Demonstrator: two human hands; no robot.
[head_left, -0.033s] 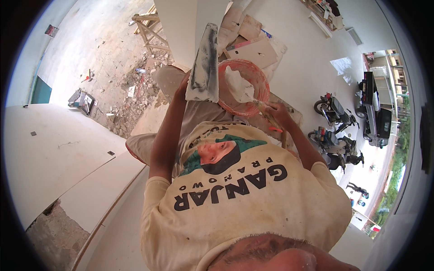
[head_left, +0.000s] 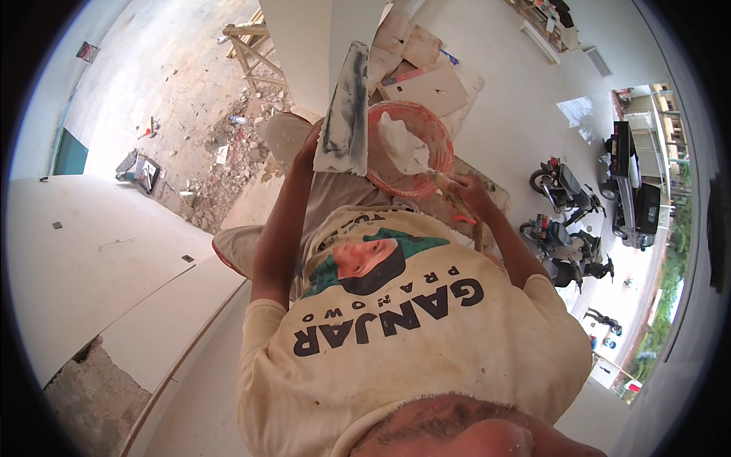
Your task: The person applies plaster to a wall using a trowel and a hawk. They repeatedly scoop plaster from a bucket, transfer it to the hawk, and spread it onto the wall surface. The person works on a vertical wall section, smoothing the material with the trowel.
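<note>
My left hand (head_left: 307, 146) is closed on the near left side of a long plastering blade (head_left: 344, 114), its fingers mostly hidden behind the tool. Dark smears run along the blade's face, and white plaster coats its edges and broad near end. Just right of it is a round reddish bucket (head_left: 445, 131) with plaster-streaked walls. Over the bucket's opening, a trowel (head_left: 417, 158) carries a thick lump of white plaster (head_left: 397, 140). My right hand (head_left: 470, 193) grips that trowel's handle at the bucket's near right rim. The two tools are apart.
Ahead, a wall corner (head_left: 308, 53) rises beside flattened cardboard (head_left: 430, 90). Rubble (head_left: 221, 171) and a wooden trestle (head_left: 255, 49) lie to the left. Parked motorcycles (head_left: 563, 186) and a dark pickup (head_left: 636, 190) stand at the right.
</note>
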